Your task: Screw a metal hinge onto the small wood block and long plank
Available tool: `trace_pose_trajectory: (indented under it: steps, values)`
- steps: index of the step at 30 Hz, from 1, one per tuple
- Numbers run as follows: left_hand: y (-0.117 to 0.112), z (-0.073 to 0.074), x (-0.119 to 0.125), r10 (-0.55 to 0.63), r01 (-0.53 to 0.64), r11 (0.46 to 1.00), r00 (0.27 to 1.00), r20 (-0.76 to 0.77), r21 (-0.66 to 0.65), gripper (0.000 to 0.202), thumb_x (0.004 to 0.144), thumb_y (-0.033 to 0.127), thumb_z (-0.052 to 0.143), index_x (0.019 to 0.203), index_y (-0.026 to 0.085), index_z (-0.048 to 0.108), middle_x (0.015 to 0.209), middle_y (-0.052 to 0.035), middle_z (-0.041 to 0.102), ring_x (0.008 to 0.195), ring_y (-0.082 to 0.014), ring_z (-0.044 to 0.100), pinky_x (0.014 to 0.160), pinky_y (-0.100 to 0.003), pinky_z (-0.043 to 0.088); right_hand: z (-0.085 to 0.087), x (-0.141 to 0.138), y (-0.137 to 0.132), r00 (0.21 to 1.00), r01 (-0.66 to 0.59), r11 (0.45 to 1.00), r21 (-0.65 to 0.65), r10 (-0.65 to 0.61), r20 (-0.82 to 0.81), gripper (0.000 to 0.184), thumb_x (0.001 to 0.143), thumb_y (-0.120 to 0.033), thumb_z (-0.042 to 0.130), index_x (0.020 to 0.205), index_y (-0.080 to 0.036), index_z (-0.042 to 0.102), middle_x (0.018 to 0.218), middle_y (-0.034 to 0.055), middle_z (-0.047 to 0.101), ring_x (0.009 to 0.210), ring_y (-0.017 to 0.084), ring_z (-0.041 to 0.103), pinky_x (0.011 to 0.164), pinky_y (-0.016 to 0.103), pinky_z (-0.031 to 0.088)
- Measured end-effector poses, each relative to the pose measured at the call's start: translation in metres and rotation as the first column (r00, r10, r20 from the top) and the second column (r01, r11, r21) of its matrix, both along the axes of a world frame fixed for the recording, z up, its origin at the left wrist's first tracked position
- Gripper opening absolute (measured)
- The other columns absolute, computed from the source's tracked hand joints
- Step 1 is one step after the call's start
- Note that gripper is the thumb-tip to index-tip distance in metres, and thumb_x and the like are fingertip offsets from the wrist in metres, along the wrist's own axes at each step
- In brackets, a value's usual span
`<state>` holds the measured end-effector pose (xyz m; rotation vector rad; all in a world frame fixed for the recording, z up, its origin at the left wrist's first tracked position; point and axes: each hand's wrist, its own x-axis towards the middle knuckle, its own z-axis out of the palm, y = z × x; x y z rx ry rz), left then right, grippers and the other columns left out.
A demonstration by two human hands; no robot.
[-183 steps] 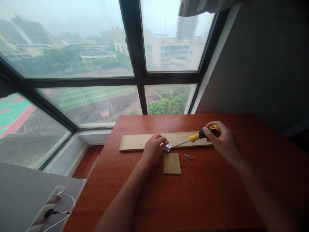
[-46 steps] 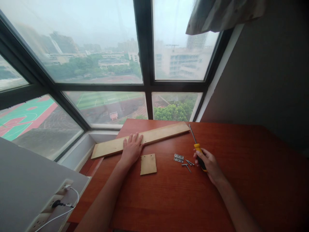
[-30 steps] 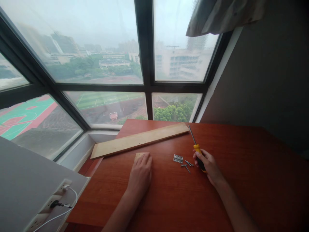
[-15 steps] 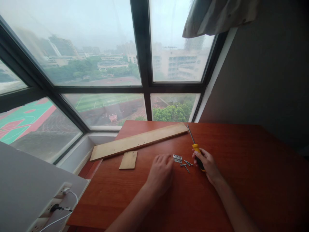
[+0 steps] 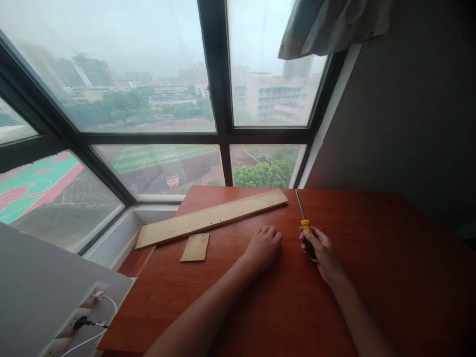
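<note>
In my right hand (image 5: 324, 252) is a screwdriver (image 5: 305, 224) with a yellow and black handle; its metal shaft points away from me, up toward the table's far edge. My left hand (image 5: 263, 248) rests palm down on the table with its fingers curled under. It covers the spot where the metal hinge and several screws lay, and none of them shows now. Left of that hand lies a small square wooden piece (image 5: 195, 248) with two holes near its top edge. Behind it a long wooden board (image 5: 211, 218) lies at a slant, with small holes near its front edge.
The reddish-brown table (image 5: 357, 228) reaches to the window (image 5: 156, 168) and the dark wall (image 5: 390, 114). Power sockets with plugs (image 5: 84, 322) and white cables are on the low wall at left. A curtain (image 5: 330, 29) hangs at upper right.
My left hand has moved right, over the hinge and screws, which are now hidden. The screwdriver has shifted slightly right in my right hand and points more upright.
</note>
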<state>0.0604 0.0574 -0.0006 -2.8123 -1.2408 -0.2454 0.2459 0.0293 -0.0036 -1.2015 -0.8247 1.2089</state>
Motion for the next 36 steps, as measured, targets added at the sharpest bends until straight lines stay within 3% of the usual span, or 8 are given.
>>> trace_pose_trajectory:
  steps: [8, 13, 19, 24, 27, 31, 36]
  values:
    - [0.013, 0.006, -0.091, 0.264, -0.263, 0.964, 0.964, -0.028, 0.024, 0.014, 0.093, 0.017, 0.042, 0.090, 0.016, 0.056, 0.093, -0.0088, 0.056, 0.091, -0.0236, 0.051, 0.083, -0.036, 0.042, -0.002, 0.000, -0.002, 0.999, -0.036, 0.999, -0.012, 0.036, 0.021, 0.035, 0.074, -0.047, 0.073, 0.094, -0.019, 0.063, 0.074, -0.0010, 0.058, 0.055, 0.009, 0.049, 0.045, 0.021, 0.039]
    - [0.008, 0.008, -0.121, 0.386, -0.386, 0.922, 0.922, -0.021, 0.036, 0.018, 0.093, 0.017, 0.040, 0.086, 0.016, 0.057, 0.087, -0.0073, 0.056, 0.084, -0.0222, 0.051, 0.081, -0.036, 0.041, -0.004, 0.000, -0.002, 0.995, -0.056, 0.998, -0.020, 0.058, 0.085, 0.037, 0.076, -0.049, 0.070, 0.095, -0.019, 0.062, 0.074, -0.0004, 0.057, 0.055, 0.010, 0.049, 0.045, 0.022, 0.039]
    - [0.002, 0.014, -0.125, 0.393, -0.389, 0.917, 0.919, -0.026, 0.086, 0.019, 0.094, 0.019, 0.040, 0.088, 0.017, 0.058, 0.087, -0.0080, 0.056, 0.084, -0.0235, 0.052, 0.077, -0.037, 0.038, -0.009, -0.004, -0.002, 0.963, -0.104, 0.994, -0.018, 0.106, 0.249, 0.037, 0.077, -0.053, 0.066, 0.091, -0.019, 0.060, 0.073, -0.0002, 0.059, 0.054, 0.011, 0.050, 0.045, 0.023, 0.039]
    - [-0.005, 0.026, -0.119, 0.382, -0.381, 0.920, 0.924, 0.010, 0.087, 0.020, 0.095, 0.021, 0.040, 0.088, 0.018, 0.059, 0.092, -0.0087, 0.058, 0.088, -0.0241, 0.053, 0.080, -0.038, 0.038, -0.009, -0.017, -0.003, 0.892, -0.163, 0.986, 0.025, 0.137, 0.430, 0.034, 0.084, -0.053, 0.055, 0.090, -0.020, 0.060, 0.072, 0.0010, 0.061, 0.056, 0.015, 0.054, 0.050, 0.026, 0.043]
    - [-0.014, 0.034, -0.110, 0.352, -0.356, 0.930, 0.934, 0.051, 0.090, 0.022, 0.097, 0.022, 0.037, 0.092, 0.019, 0.059, 0.095, -0.0084, 0.060, 0.091, -0.0237, 0.054, 0.081, -0.037, 0.038, -0.005, -0.037, 0.001, 0.824, -0.217, 0.973, 0.073, 0.143, 0.547, 0.031, 0.086, -0.045, 0.052, 0.101, -0.020, 0.062, 0.078, 0.0030, 0.066, 0.064, 0.019, 0.060, 0.062, 0.031, 0.048]
    - [-0.032, 0.037, -0.098, 0.334, -0.334, 0.942, 0.941, 0.059, -0.006, 0.023, 0.096, 0.024, 0.039, 0.082, 0.019, 0.057, 0.087, -0.0066, 0.062, 0.083, -0.0212, 0.057, 0.072, -0.033, 0.039, 0.000, -0.076, 0.014, 0.709, -0.308, 0.940, 0.146, 0.124, 0.695, 0.025, 0.080, -0.030, 0.056, 0.102, -0.021, 0.064, 0.101, 0.0079, 0.070, 0.094, 0.024, 0.063, 0.087, 0.037, 0.046]
    - [-0.052, 0.028, -0.091, 0.354, -0.346, 0.933, 0.931, 0.086, -0.099, 0.020, 0.095, 0.024, 0.039, 0.086, 0.020, 0.057, 0.086, -0.0053, 0.064, 0.080, -0.0197, 0.060, 0.067, -0.029, 0.041, -0.003, -0.121, 0.033, 0.572, -0.359, 0.920, 0.156, 0.085, 0.816, 0.027, 0.082, -0.022, 0.050, 0.106, -0.019, 0.063, 0.105, 0.0113, 0.069, 0.099, 0.026, 0.061, 0.089, 0.038, 0.045]
